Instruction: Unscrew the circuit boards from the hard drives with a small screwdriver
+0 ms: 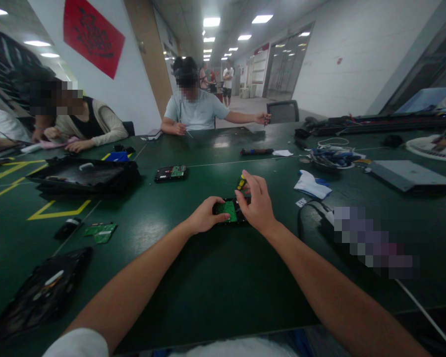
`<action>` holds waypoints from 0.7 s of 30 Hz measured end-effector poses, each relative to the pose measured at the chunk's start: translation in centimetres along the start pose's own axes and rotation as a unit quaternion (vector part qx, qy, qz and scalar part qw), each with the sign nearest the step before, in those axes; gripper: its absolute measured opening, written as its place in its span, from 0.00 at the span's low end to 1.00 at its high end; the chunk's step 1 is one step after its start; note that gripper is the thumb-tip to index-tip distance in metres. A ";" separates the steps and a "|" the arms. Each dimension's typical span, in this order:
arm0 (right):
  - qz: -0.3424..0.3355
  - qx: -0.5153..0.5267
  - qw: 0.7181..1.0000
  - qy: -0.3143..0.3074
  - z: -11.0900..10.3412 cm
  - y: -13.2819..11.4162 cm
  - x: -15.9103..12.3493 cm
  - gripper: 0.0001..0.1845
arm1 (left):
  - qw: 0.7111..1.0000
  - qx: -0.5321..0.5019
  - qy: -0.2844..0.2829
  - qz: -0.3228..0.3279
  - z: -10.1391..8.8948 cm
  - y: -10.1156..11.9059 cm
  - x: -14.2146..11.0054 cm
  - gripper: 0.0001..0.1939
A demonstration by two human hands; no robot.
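Head view: with our drive (229, 207), we judge it best to hold it flat on the table (223, 277) and the screwdriver (241, 183) square to it. Our left hand (203, 216) grips its left end; our right hand (258, 204), curled around the screwdriver, stands over its right side, tip hidden.
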State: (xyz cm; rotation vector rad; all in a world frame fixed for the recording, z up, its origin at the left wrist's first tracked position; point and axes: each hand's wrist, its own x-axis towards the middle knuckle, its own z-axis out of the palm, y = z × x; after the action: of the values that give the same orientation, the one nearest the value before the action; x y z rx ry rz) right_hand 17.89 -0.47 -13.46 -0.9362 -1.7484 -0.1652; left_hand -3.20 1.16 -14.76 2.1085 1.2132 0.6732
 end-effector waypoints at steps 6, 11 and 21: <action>0.010 0.004 1.000 -0.001 0.1 0.0 0.0 0.34 | 1.000 -0.001 -0.001 0.002 0.0 -0.2 0.0 0.28; 0.013 0.010 1.000 0.001 0.3 0.2 -0.2 0.35 | 1.000 0.005 0.001 0.001 0.0 -0.1 0.0 0.27; 0.006 0.008 1.000 0.011 0.2 0.3 -0.1 0.34 | 1.000 0.005 0.000 0.002 0.0 -0.2 0.0 0.27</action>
State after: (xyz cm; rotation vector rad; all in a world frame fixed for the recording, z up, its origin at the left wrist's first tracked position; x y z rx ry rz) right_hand 17.90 -0.23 -13.75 -0.9300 -1.7218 -0.1525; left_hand -3.29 1.26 -14.95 2.1187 1.2156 0.6698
